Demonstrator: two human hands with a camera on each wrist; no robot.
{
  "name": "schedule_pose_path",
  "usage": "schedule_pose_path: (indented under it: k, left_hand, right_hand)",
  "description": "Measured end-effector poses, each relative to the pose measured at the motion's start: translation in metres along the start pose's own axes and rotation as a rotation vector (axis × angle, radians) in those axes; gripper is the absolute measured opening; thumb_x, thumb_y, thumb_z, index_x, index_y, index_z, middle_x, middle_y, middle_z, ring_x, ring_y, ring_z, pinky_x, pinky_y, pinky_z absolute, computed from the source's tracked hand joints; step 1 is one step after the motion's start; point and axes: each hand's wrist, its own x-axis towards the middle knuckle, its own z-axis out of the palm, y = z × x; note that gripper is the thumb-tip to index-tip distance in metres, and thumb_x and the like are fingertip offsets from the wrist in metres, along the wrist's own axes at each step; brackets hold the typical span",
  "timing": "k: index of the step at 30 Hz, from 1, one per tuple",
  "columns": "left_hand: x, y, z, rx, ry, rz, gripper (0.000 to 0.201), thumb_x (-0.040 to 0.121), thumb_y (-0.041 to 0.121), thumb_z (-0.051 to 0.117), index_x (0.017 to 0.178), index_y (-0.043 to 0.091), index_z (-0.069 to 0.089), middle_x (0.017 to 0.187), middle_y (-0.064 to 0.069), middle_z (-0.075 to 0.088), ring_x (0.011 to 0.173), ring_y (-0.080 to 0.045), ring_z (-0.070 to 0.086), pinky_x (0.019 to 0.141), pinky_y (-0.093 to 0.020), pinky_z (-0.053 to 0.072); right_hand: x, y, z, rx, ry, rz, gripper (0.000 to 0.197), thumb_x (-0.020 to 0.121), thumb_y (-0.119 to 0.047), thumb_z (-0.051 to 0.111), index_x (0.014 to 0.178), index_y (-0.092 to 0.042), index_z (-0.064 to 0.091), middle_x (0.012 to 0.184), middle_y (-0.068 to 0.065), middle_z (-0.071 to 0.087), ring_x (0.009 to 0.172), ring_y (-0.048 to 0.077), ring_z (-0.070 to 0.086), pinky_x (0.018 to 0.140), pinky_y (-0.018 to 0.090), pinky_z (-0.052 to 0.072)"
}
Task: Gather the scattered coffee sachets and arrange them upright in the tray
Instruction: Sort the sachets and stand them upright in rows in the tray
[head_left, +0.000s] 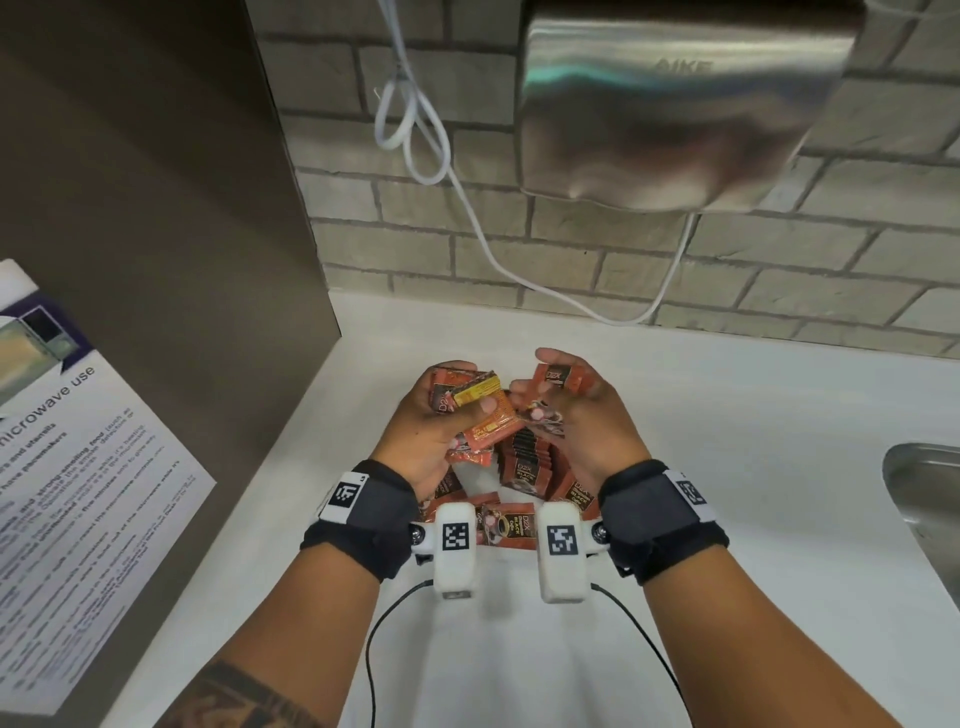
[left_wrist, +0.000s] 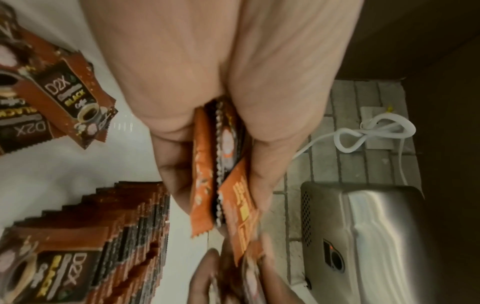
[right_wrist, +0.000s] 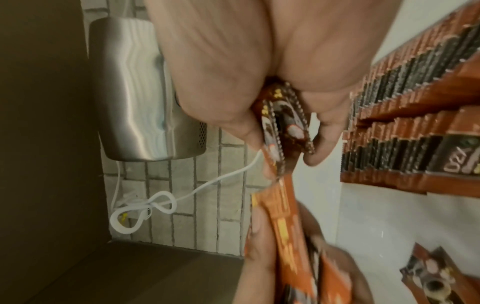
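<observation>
At centre frame in the head view, both hands are raised over a white counter (head_left: 727, 415), each gripping sachets. Left hand (head_left: 434, 421) has fingers and thumb curled round a fanned bunch of sachets (head_left: 480, 410), orange backs up; the left wrist view shows this bunch (left_wrist: 221, 174) clamped edge-on between thumb and fingers. Right hand (head_left: 582, 410) has fingers curled round a smaller bunch (head_left: 561, 378), and the right wrist view shows those sachets (right_wrist: 283, 123) pinched edge-on between thumb and fingers. The two bunches meet or nearly meet between the hands; contact cannot be confirmed owing to blur. Below the hands, toward lower centre of the head view, a packed row of sachets (head_left: 524, 465) stands upright on edge; the tray itself is not discernible under them. The left wrist view shows this row (left_wrist: 124, 222) at lower left, with loose sachets (left_wrist: 64, 98) lying flat on the counter at upper left. One more loose sachet (right_wrist: 436, 277) lies flat at lower right of the right wrist view. On the brick wall at upper right of the head view hangs a steel hand dryer (head_left: 675, 109), with a white cable (head_left: 415, 119) looped to its left. A printed notice (head_left: 78, 467) sits at left, and a sink (head_left: 930, 499) edge shows at right.
</observation>
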Motion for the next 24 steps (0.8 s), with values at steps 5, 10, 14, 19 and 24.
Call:
schedule_pose_path:
  k: [5,10,14,19,24]
  left_hand:
    - [0.0,0.003,-0.006,0.028,-0.013,0.001,0.059,0.073,0.007,0.085,0.126,0.009,0.057,0.118,-0.023,0.068,0.102,-0.038,0.068,0.065,-0.037,0.059]
    - [-0.005,0.007,-0.003,-0.009,-0.076,-0.086,0.042,0.086,0.027,0.066,0.123,0.011,0.059,0.115,-0.018,0.07,0.102,-0.033,0.07,0.071,-0.038,0.06]
    - [-0.005,0.006,-0.009,-0.036,-0.064,-0.176,0.042,0.093,0.036,0.057,0.129,0.013,0.059,0.114,-0.023,0.069,0.092,-0.034,0.071,0.068,-0.042,0.058]
    - [-0.005,0.004,-0.008,-0.074,-0.052,-0.227,0.022,0.101,0.023,0.053,0.119,0.013,0.062,0.095,-0.016,0.073,0.077,-0.031,0.072,0.062,-0.04,0.059]
    - [-0.005,0.006,-0.008,-0.1,-0.046,-0.22,0.036,0.095,0.032,0.057,0.126,0.014,0.06,0.112,-0.016,0.072,0.093,-0.033,0.073,0.075,-0.045,0.06]
  right_hand:
    - [-0.004,-0.007,-0.002,-0.234,-0.203,0.008,0.033,0.091,-0.008,0.071,0.12,-0.021,0.064,0.089,-0.001,0.071,0.085,0.016,0.071,0.083,0.032,0.057]
    - [-0.006,-0.008,-0.001,-0.199,-0.218,0.053,0.04,0.082,-0.002,0.078,0.118,-0.011,0.065,0.102,0.006,0.075,0.093,0.021,0.072,0.076,0.028,0.056]
    - [-0.007,-0.006,-0.004,-0.237,-0.099,-0.056,0.032,0.084,-0.006,0.077,0.113,-0.015,0.067,0.102,0.004,0.076,0.094,0.024,0.072,0.084,0.035,0.058]
    - [-0.015,-0.007,0.003,-0.343,-0.007,-0.33,0.02,0.084,-0.007,0.077,0.09,-0.025,0.074,0.086,-0.018,0.069,0.083,-0.003,0.064,0.079,0.012,0.048]
    - [-0.016,0.007,0.004,-0.555,0.019,-0.45,0.027,0.082,0.002,0.074,0.082,-0.025,0.079,0.097,-0.002,0.056,0.093,0.004,0.058,0.086,0.009,0.044]
